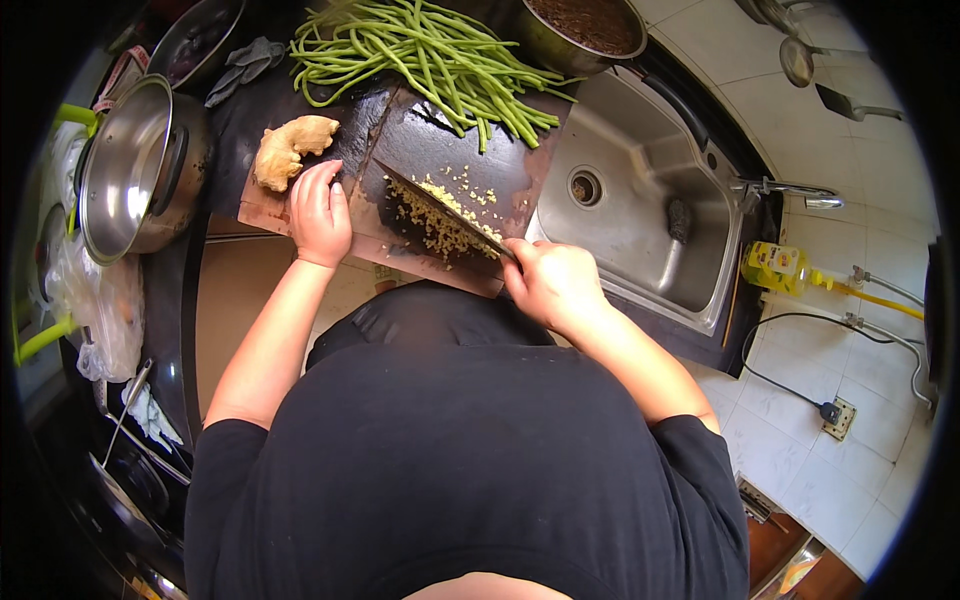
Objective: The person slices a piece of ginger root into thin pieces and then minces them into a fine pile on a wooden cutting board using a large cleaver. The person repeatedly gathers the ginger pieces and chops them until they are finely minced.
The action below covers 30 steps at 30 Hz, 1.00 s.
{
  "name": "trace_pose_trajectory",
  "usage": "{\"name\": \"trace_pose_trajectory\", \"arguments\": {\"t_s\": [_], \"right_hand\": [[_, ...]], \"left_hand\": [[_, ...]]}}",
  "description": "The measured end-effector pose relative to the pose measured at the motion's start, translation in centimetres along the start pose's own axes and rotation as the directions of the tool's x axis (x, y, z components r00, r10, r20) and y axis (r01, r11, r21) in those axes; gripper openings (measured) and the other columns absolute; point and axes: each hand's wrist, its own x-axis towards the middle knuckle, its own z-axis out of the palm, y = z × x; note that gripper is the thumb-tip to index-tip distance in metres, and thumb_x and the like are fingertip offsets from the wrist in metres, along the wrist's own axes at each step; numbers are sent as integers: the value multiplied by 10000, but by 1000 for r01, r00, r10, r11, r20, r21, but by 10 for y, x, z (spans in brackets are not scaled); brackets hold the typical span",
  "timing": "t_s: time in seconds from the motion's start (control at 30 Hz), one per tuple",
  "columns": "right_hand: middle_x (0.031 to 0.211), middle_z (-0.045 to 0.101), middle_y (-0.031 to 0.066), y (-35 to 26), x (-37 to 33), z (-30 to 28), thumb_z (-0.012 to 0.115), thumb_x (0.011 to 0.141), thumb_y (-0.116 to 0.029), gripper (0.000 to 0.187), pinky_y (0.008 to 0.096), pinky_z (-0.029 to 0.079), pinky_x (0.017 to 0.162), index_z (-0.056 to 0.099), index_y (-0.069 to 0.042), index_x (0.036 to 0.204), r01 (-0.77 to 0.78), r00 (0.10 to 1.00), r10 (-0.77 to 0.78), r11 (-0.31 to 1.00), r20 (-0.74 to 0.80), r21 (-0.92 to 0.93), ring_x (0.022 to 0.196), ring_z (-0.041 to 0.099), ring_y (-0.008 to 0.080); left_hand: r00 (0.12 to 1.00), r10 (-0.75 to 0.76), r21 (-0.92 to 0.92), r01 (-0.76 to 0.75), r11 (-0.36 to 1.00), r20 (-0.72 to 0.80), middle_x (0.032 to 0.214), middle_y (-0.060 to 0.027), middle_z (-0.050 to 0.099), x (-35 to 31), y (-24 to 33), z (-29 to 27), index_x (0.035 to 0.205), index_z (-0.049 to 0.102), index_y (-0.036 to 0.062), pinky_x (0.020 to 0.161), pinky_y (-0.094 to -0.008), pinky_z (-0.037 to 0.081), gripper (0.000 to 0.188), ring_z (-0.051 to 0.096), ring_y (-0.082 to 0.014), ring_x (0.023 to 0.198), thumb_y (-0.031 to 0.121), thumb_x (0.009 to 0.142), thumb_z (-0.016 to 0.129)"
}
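Note:
My right hand (555, 285) is wrapped round the handle of a kitchen knife (440, 207). The blade slants up and to the left across a pile of finely chopped yellowish bits (430, 230), perhaps ginger or garlic. These lie on a dark, wet-looking board (450, 145) at the counter's near edge. My left hand (320, 218) rests left of the pile with fingers stretched out and nothing held. Just beyond its fingertips sits a knobbly piece of ginger (290, 150). Long green beans (430, 60) are heaped at the far side.
A steel sink (640, 150) with a tap (800, 190) lies right of the board. Beyond the beans stands a bowl with dark brown contents (590, 25). A steel pot (125, 170) and a grey cloth (245, 68) are at left. A yellow bottle (775, 268) stands right of the sink.

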Motion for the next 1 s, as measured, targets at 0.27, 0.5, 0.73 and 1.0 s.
{"name": "trace_pose_trajectory", "arguments": {"t_s": [0.27, 0.5, 0.73, 1.0], "right_hand": [[648, 605, 115, 0, -4, 0, 579, 818, -235, 172, 432, 493, 530, 598, -69, 855, 57, 998, -58, 998, -12, -22, 579, 621, 307], [665, 629, 130, 3, 0, 3, 591, 815, -218, 189, 436, 504, 557, 633, -79, 936, 15, 1000, -15, 1000, 3, -1, 610, 630, 324], [691, 642, 134, 7, 4, 0, 580, 818, -220, 202, 442, 510, 579, 639, -82, 954, -35, 999, 35, 999, -4, -25, 632, 639, 327], [696, 644, 128, 4, 1, 2, 582, 821, -227, 215, 433, 510, 574, 643, -83, 968, 4, 1000, -4, 1000, -15, -10, 622, 637, 315]], "left_hand": [[1000, 27, 41, -28, 999, 7, 1102, -149, 613, -3, -5, 2, 1101, 595, -2, 949, -409, 414, 268, 560, -321, 1049, 59, 859, 497], [1000, 8, 43, -9, 999, 27, 1111, -153, 607, -2, -3, 2, 1109, 592, -1, 950, -407, 412, 271, 551, -326, 1059, 68, 865, 496], [999, 8, 43, -9, 999, 34, 1115, -148, 607, -1, -1, 2, 1110, 592, 3, 952, -405, 411, 270, 550, -325, 1061, 69, 868, 494], [1000, 0, 26, -1, 1000, 28, 1106, -151, 610, -1, -3, 1, 1106, 594, 0, 952, -405, 411, 266, 555, -324, 1054, 73, 872, 491]]}}
